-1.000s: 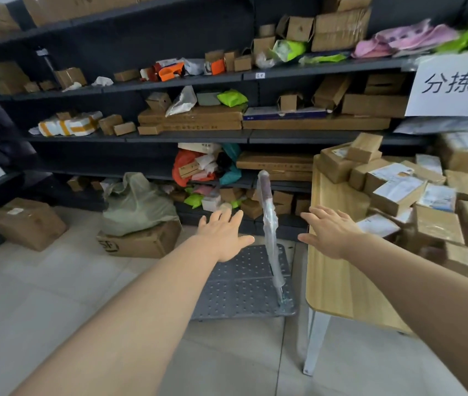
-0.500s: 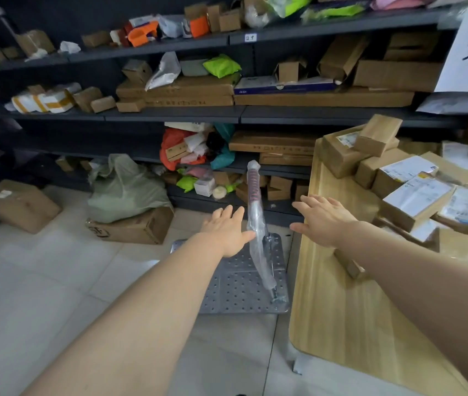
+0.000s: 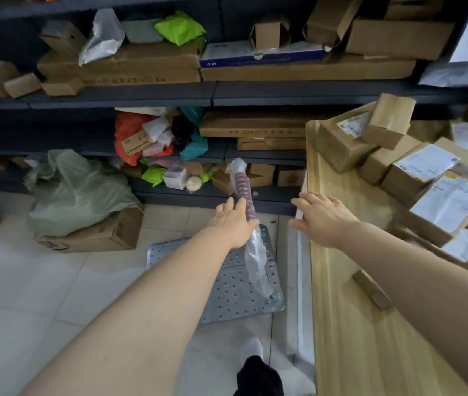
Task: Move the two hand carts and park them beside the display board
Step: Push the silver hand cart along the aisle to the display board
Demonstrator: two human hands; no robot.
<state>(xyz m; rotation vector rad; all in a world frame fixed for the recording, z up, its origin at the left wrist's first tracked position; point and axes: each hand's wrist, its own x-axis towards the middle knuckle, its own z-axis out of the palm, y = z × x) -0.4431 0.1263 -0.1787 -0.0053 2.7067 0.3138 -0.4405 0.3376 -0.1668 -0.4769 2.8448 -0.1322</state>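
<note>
Plastic-wrapped cart handle touches left hand, fingers straight, not yet curled round it; right hand spread above counter.

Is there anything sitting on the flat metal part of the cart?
No, the cart's dotted metal platform is bare; only its plastic-wrapped handle rises from it, with the left hand at that handle.

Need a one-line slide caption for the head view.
Left hand reaches the wrapped cart handle; right hand open above the table.
</note>
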